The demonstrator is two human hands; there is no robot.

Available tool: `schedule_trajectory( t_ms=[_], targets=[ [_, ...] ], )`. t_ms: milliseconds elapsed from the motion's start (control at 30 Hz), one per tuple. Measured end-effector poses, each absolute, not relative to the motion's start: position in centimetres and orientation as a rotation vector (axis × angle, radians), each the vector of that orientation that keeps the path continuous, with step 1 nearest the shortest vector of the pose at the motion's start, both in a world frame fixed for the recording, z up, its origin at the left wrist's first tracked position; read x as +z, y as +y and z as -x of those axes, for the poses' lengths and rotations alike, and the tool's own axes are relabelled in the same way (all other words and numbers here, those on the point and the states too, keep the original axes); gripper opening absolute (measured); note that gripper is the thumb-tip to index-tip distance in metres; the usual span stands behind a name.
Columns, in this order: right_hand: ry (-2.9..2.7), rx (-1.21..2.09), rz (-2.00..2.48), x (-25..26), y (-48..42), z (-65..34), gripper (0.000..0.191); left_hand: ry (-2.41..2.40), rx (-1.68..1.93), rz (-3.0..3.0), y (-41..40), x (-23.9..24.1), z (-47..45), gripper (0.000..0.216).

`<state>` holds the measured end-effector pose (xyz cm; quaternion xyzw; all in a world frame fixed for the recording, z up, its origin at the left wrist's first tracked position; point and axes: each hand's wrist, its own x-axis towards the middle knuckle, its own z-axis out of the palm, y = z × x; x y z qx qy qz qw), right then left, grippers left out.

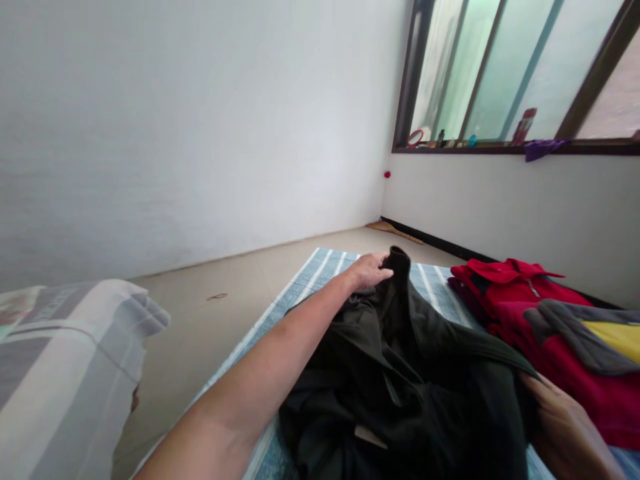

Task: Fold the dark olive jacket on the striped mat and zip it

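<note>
A dark, almost black garment [400, 373] lies crumpled on a blue and white striped mat [310, 280] on the floor. My left hand [367, 271] reaches far forward and pinches the garment's far end, which stands up a little between the fingers. My right hand [565, 427] rests at the lower right on the near edge of the same garment, fingers curled on the cloth.
A pile of red, grey and yellow clothes [550, 327] lies to the right of the dark garment. A grey striped pillow [65, 373] sits at the left. White walls, a window sill [500, 143] with small items, and a broom [395, 231] along the far wall.
</note>
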<state>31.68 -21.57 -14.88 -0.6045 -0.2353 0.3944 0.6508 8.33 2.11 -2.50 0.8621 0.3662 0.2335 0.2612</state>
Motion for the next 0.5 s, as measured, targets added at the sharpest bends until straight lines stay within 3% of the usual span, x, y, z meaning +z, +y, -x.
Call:
schedule_trajectory(
  t_ms=[67,133,300,500],
  targets=[
    [-0.384,1.017,1.344,-15.4,-22.1,-30.7,0.058,1.020,0.477,-2.403,0.8,-4.3,-6.5,0.029],
    [-0.271,1.128,1.315,-15.8,-22.7,-30.0,0.056,1.026,0.349,-2.450,-0.8,-6.0,-4.5,0.023],
    [-0.262,1.288,1.277,-17.1,-23.6,-29.4,0.052,1.067,0.133,-2.477,-5.2,-9.6,0.0,0.036],
    [-0.414,1.172,1.488,-18.4,-25.0,-29.7,0.050,1.260,0.124,-2.470,-8.8,-12.3,3.1,0.052]
  ],
)
